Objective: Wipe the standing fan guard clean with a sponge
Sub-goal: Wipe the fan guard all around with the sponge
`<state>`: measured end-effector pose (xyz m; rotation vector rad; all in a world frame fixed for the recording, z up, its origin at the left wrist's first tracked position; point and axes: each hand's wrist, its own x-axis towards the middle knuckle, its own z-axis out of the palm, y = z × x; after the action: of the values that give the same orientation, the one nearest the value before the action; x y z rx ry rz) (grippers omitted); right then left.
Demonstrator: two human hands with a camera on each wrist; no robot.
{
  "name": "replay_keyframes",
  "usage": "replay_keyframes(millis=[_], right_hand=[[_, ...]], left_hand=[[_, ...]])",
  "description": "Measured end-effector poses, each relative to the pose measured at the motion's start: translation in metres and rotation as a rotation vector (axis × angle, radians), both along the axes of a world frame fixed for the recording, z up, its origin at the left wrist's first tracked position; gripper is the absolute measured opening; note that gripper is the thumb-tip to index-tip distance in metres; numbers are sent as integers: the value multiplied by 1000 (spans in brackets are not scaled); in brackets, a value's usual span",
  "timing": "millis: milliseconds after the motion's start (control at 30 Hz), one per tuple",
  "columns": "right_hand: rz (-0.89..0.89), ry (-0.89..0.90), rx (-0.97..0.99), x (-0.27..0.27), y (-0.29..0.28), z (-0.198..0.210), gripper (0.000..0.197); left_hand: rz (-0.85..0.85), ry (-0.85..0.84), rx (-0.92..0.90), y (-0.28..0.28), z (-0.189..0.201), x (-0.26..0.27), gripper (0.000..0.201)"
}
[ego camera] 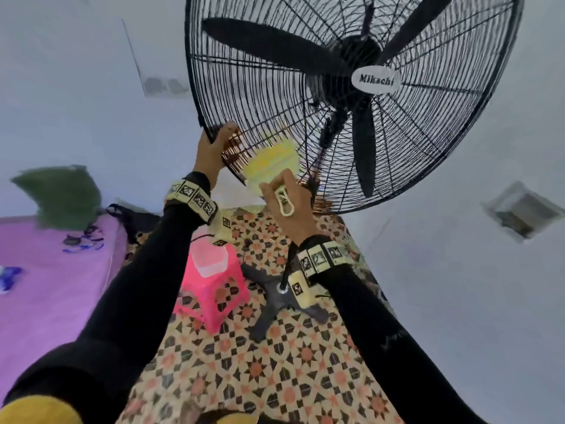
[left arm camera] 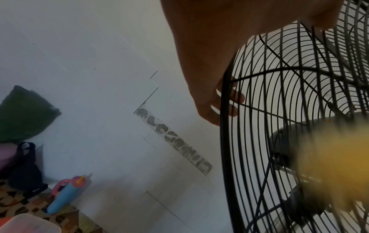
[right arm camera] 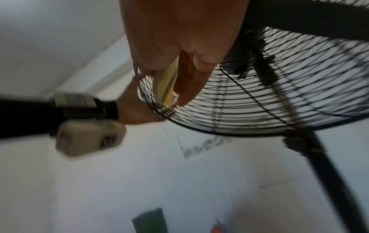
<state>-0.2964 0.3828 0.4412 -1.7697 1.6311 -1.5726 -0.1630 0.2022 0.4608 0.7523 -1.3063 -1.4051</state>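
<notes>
A big black standing fan fills the upper head view, its wire guard (ego camera: pixel 275 96) tilted toward me. My left hand (ego camera: pixel 218 142) grips the guard's lower-left rim, and in the left wrist view the fingers (left arm camera: pixel 229 100) curl round the rim wire (left arm camera: pixel 224 141). My right hand (ego camera: pixel 284 195) holds a yellow sponge (ego camera: pixel 272 165) against the guard's lower wires, just right of the left hand. In the right wrist view the sponge (right arm camera: pixel 165 82) sits pinched between thumb and fingers (right arm camera: pixel 189 85) at the guard's edge (right arm camera: pixel 249 113). The sponge (left arm camera: pixel 335 157) is a yellow blur in the left wrist view.
Below the fan are its pole (right arm camera: pixel 329 173) and cross-shaped base (ego camera: pixel 269 304) on a patterned floor. A pink stool (ego camera: pixel 220 298) with a clear plastic tub on top stands left of the base. A purple bed (ego camera: pixel 46 286) lies at far left, and white walls surround.
</notes>
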Motion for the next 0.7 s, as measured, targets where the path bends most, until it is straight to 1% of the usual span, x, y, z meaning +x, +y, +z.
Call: replay_keyframes(millis=[67, 100, 167, 267, 333, 400, 467, 500, 533, 567, 600, 633, 667, 700], right_hand=[[-73, -35, 56, -11, 15, -28, 19], [-102, -57, 67, -14, 21, -35, 16], [-129, -60, 26, -13, 24, -28, 13], [-100, -36, -95, 2, 7, 15, 19], [-63, 11, -169, 11, -5, 35, 20], [-92, 34, -165, 11, -10, 31, 15], [-228, 37, -95, 0, -6, 9, 7], [-303, 32, -34, -7, 0, -3, 7], [-357, 21, 26, -14, 5, -12, 9], [-382, 10, 69, -21, 11, -16, 10], [-387, 6, 89, -25, 13, -14, 9], [-373, 0, 86, -26, 14, -6, 8], [-339, -4, 58, -24, 11, 5, 7], [-284, 5, 11, -19, 6, 19, 9]], left_hand=[[4, 22, 23, 2, 1, -1, 36], [8, 30, 18, 2, 1, 0, 33], [42, 38, -11, 4, -1, -2, 38], [143, 32, -41, 7, -11, -9, 67], [221, 24, -50, 13, -17, -16, 86], [230, 48, -61, 19, -18, -21, 101], [226, 66, -68, 18, -21, -23, 112], [230, 70, -61, 16, -22, -23, 115], [223, 68, -33, 14, -24, -22, 114], [213, 61, 3, 11, -26, -21, 108], [196, 50, 39, 10, -27, -21, 97], [177, 47, 52, 8, -29, -20, 86], [159, 46, 46, 7, -30, -20, 80], [155, 40, 34, 6, -31, -20, 80]])
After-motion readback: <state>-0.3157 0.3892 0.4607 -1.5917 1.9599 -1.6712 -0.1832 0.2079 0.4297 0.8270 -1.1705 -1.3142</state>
